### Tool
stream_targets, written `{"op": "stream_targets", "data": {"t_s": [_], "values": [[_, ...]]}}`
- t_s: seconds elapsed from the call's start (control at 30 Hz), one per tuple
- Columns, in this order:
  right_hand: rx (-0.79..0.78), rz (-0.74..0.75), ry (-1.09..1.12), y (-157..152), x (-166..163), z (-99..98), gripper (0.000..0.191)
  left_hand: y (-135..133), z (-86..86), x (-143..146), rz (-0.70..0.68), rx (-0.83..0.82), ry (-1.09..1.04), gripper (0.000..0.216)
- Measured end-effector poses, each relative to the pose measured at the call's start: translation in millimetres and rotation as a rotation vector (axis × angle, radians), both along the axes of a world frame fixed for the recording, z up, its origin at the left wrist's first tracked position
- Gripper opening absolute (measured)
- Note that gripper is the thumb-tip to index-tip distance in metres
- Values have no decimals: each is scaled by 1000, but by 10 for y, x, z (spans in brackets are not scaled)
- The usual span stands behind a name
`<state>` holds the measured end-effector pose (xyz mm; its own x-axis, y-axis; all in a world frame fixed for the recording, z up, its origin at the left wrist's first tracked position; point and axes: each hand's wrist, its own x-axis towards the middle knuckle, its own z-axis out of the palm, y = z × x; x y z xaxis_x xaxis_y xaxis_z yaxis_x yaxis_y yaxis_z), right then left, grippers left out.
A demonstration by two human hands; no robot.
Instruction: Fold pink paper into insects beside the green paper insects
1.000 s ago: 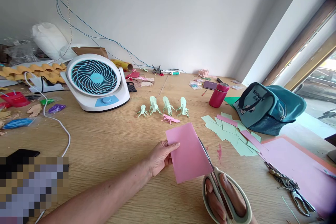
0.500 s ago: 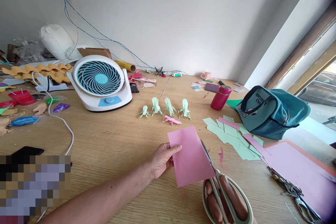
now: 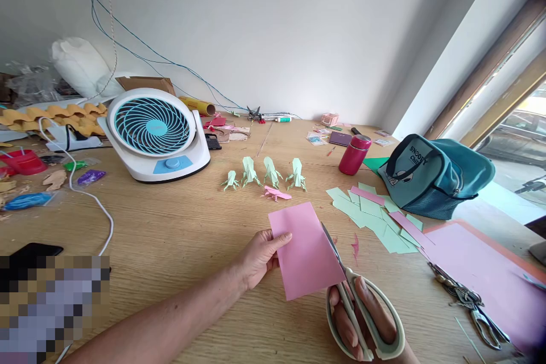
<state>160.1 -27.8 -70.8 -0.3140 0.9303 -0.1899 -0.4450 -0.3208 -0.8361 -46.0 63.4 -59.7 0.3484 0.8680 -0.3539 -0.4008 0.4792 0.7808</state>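
A pink sheet of paper [image 3: 305,256] is pinched at its left edge by my left hand [image 3: 262,259], thumb on top and fingers underneath. My right hand [image 3: 347,318] has its fingers through the handles of white-handled scissors [image 3: 375,313]. The blades lie along the paper's right edge, one of them partly hidden by the sheet. Just beyond the paper sits a pink folded paper insect [image 3: 277,193]. Behind it several pale green paper insects [image 3: 272,173] stand in a row.
Green paper pieces [image 3: 371,216] lie to the right, before a teal bag [image 3: 435,176] and a red flask [image 3: 355,154]. Large pink sheets [image 3: 482,273] and keys with small scissors [image 3: 469,301] are at the far right. A fan [image 3: 156,133] stands back left, with a white cable [image 3: 96,199] nearby.
The whole view has shifted slightly, so most things sit a little further left. The paper and scissors keep nearly the same position relative to each other.
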Motion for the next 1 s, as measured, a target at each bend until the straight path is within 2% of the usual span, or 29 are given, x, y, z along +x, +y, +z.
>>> {"op": "stream_targets", "data": {"t_s": [0.3,0.73,1.0], "values": [[38,8,1,-39,-44,114,52,-9,-15,4,-8,-30,9,39],[45,-17,13,-47,-38,37,47,-4,4,5,-1,-14,6,38],[67,-11,17,-45,-35,12,52,-12,13,8,0,-11,20,40]]}}
